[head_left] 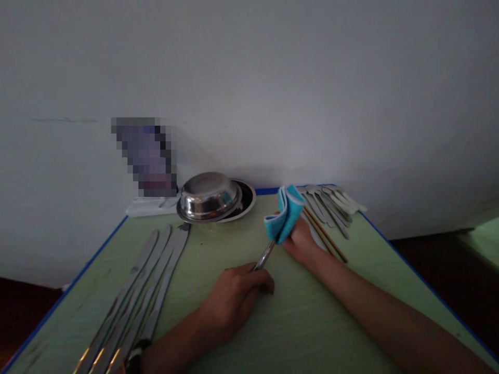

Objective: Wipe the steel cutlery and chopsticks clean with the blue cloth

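My left hand (237,296) is closed around the lower end of a shiny metal utensil handle (265,254), which slants up and to the right. A folded turquoise cloth (286,213) with pale edging covers the utensil's upper end, so its kind is hidden. My right hand (302,241) grips that cloth from behind, its fingers mostly out of sight. Just right of this hand lie brown chopsticks (325,234). Several long flat-handled metal utensils (150,291) lie side by side at the left, close to my left forearm.
An upturned steel bowl (210,195) rests partly on a dark-centred round dish (247,200) at the back. Spoons and other cutlery (329,205) lie at the back right. A blurred-out upright panel (148,158) stands by the wall. The green table (312,322) has blue edges.
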A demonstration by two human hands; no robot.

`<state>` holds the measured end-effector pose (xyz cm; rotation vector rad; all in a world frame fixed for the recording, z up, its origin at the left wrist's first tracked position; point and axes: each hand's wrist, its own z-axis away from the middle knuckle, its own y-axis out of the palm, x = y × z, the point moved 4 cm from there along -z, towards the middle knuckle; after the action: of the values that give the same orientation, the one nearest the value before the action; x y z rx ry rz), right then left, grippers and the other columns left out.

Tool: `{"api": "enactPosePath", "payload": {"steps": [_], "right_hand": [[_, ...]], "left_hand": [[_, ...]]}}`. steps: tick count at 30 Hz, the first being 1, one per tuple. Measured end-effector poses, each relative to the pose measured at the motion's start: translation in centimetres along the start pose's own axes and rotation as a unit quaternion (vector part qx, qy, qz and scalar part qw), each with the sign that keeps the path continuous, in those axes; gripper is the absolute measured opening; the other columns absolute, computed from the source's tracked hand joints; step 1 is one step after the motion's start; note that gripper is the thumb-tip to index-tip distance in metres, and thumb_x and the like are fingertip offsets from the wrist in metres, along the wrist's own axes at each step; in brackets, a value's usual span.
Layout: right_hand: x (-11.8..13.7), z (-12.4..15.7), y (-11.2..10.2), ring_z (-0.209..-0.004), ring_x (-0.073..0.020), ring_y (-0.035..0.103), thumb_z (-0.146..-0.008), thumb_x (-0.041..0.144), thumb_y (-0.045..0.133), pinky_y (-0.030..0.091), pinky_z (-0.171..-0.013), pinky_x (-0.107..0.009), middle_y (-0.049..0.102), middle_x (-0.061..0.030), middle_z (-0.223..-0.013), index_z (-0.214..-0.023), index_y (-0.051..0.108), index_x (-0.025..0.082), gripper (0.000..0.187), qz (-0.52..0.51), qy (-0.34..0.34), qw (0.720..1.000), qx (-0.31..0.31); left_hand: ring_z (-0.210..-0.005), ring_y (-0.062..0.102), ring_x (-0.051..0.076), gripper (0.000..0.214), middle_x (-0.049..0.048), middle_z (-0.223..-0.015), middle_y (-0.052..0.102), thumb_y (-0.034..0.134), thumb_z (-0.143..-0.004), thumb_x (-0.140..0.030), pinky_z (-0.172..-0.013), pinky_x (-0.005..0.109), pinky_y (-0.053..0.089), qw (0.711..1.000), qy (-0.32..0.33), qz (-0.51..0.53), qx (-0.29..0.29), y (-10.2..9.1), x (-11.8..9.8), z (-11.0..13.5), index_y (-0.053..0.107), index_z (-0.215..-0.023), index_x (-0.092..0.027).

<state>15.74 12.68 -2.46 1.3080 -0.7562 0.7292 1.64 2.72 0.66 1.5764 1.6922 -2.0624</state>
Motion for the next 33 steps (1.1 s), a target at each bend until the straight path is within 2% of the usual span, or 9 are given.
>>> {"api": "enactPosePath", "payload": {"steps": [3,7,9,13,17,21,24,33], "right_hand": [[0.3,0.7,0.7,-0.044,-0.006,0.041,-0.065,0.023,0.061,0.036,-0.045,-0.018,0.045,0.0085,-0.047,-0.058,0.043,0.02,0.02,-0.019,0.017,1.0,0.001],[0.3,1.7,1.9,-0.037,-0.0049,0.03,-0.067,0.016,0.053,0.03,-0.041,-0.018,0.035,0.009,-0.044,-0.054,0.033,0.02,0.024,-0.089,0.095,0.99,0.051],[0.3,1.9,2.2,-0.036,-0.005,0.027,-0.069,0.015,0.046,0.031,-0.042,-0.019,0.032,0.0082,-0.043,-0.052,0.031,0.019,0.023,-0.13,0.136,0.98,0.07],[0.3,2.2,2.3,-0.034,-0.0064,0.024,-0.073,0.018,0.037,0.03,-0.041,-0.021,0.03,0.0062,-0.041,-0.049,0.03,0.02,0.025,-0.179,0.179,0.965,0.064],[0.3,2.3,2.2,-0.034,-0.0068,0.022,-0.074,0.024,0.043,0.029,-0.041,-0.021,0.028,0.0079,-0.04,-0.055,0.038,0.02,0.02,-0.192,0.183,0.961,0.078],[0.0,2.0,1.9,-0.034,-0.0066,0.021,-0.075,0.037,0.05,0.03,-0.042,-0.021,0.026,0.0103,-0.04,-0.062,0.044,0.022,0.02,-0.198,0.173,0.955,0.138],[-0.4,1.7,1.7,-0.034,-0.0063,0.022,-0.072,0.036,0.054,0.03,-0.042,-0.021,0.027,0.0111,-0.04,-0.065,0.046,0.022,0.018,-0.2,0.172,0.949,0.173],[-0.4,1.9,2.0,-0.033,-0.0065,0.024,-0.074,0.035,0.053,0.03,-0.042,-0.022,0.029,0.0107,-0.039,-0.064,0.043,0.022,0.019,-0.184,0.185,0.953,0.152]], "left_hand": [[-0.074,0.057,0.015,0.03,0.0023,-0.084,0.061,0.037,-0.073,-0.003,-0.068,0.024,0.041,1.0,-0.016,-0.007,-0.008,0.2,0.3,-0.1,0.061,-0.082,-0.02],[-0.074,0.057,0.015,0.033,0.0024,-0.085,0.06,0.039,-0.07,-0.001,-0.068,0.025,0.041,0.998,-0.018,-0.051,0.014,0.5,-0.1,-0.2,0.063,-0.083,-0.021],[-0.072,0.058,0.015,0.033,0.0022,-0.085,0.06,0.039,-0.071,-0.002,-0.067,0.024,0.041,0.997,-0.016,-0.072,0.024,0.6,-0.4,-0.2,0.062,-0.084,-0.022],[-0.067,0.057,0.015,0.026,0.0027,-0.082,0.059,0.038,-0.081,-0.009,-0.062,0.024,0.04,0.994,-0.015,-0.097,0.042,0.6,-0.8,-0.1,0.06,-0.086,-0.022],[-0.066,0.058,0.016,0.022,0.0023,-0.079,0.06,0.036,-0.085,-0.014,-0.062,0.025,0.039,0.994,-0.01,-0.102,0.048,0.5,-1.1,-0.2,0.057,-0.088,-0.021],[-0.067,0.059,0.015,0.019,0.0016,-0.078,0.061,0.037,-0.083,-0.012,-0.063,0.025,0.039,0.993,-0.008,-0.107,0.05,0.5,-1.4,-0.4,0.054,-0.088,-0.019],[-0.067,0.059,0.015,0.018,0.0012,-0.077,0.061,0.039,-0.081,-0.012,-0.063,0.025,0.039,0.992,-0.012,-0.113,0.05,0.7,-1.4,-0.4,0.054,-0.086,-0.019],[-0.065,0.058,0.014,0.016,-0.0003,-0.076,0.062,0.04,-0.081,-0.012,-0.062,0.025,0.038,0.992,-0.005,-0.122,0.044,0.8,-1.4,-0.4,0.053,-0.086,-0.02]]}}
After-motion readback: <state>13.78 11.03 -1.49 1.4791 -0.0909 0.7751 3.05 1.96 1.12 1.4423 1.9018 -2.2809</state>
